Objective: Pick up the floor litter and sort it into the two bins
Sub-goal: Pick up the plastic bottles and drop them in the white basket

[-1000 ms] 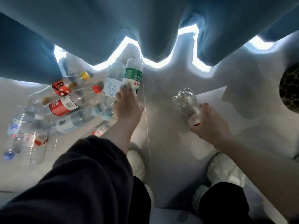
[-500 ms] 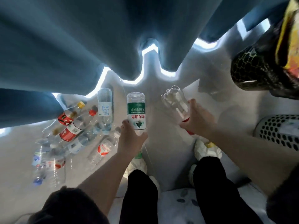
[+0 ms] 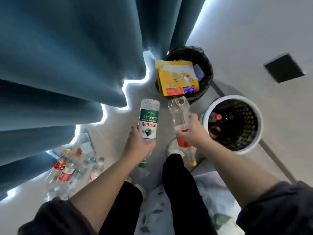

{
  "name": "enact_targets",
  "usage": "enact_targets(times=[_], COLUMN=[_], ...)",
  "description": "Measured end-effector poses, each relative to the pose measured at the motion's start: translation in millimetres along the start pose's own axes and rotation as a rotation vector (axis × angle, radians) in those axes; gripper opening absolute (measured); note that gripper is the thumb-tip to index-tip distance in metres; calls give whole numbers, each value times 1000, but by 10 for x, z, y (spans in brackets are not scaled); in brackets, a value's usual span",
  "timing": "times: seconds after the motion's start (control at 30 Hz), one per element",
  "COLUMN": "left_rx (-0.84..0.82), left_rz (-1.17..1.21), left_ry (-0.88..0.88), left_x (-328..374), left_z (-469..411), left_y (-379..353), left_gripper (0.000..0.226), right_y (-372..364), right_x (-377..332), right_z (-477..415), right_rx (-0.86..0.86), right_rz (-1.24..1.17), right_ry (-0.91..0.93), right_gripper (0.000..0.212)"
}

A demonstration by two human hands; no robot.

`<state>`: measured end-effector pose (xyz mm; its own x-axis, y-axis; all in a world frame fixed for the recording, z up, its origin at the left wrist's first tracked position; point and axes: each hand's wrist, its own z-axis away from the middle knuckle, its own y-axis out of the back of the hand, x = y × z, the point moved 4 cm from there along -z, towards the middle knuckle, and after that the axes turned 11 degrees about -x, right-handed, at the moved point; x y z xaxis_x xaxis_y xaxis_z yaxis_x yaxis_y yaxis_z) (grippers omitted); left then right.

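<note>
My left hand (image 3: 138, 144) grips a clear bottle with a green and white label (image 3: 149, 119), base pointing away from me, green cap below my hand. My right hand (image 3: 193, 133) holds a crumpled clear bottle with a red label and yellow cap (image 3: 179, 114), also base up. Both bottles hang above the floor just left of the two bins. The white perforated bin (image 3: 254, 143) at the right contains bottles with red caps. The black mesh bin (image 3: 205, 65) behind it holds a yellow carton (image 3: 177, 78) that sticks out over its rim.
A cluster of several plastic bottles (image 3: 72, 167) lies on the floor at the lower left, under the teal curtain (image 3: 67, 65). My legs and white shoes stand between the bottles and the bins. A dark square vent (image 3: 284, 67) sits on the wall at the right.
I have risen from a crouch and turned right. Both hands lifted their bottles off the floor, and the two bins have come fully into view.
</note>
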<state>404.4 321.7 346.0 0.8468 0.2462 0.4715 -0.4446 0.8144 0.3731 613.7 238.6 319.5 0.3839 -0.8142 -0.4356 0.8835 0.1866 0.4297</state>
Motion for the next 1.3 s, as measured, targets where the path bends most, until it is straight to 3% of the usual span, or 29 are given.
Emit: enact_targets(times=[0.2, 0.4, 0.8, 0.9, 1.0, 1.1, 1.3], left_rx=[-140, -255, -328, -336, -352, -350, -352], left_rz=[-110, -204, -266, -246, -249, -253, -276], left_ry=[-59, -99, -82, -95, -110, -121, -139], left_x=[1187, 1739, 1821, 1818, 1831, 1837, 1854], left_z=[-74, -411, -866, -940, -1058, -1115, -1108], left_y=[-989, -1772, -2195, -2182, -2160, -2105, -1958], left_gripper=[66, 62, 62, 63, 65, 65, 66], right_y=[1048, 1522, 1583, 1522, 1397, 1294, 1070], right_x=[1227, 2235, 2663, 2729, 2840, 2811, 2445], right_z=[232, 172, -250, -340, -459, -468, -420], right_rx=[120, 310, 417, 381, 210, 163, 26], right_rz=[-224, -465, -723, -620, -376, -309, 25], right_ry=[-189, -261, -139, -92, -212, -263, -139], right_gripper=[73, 79, 81, 74, 72, 74, 73])
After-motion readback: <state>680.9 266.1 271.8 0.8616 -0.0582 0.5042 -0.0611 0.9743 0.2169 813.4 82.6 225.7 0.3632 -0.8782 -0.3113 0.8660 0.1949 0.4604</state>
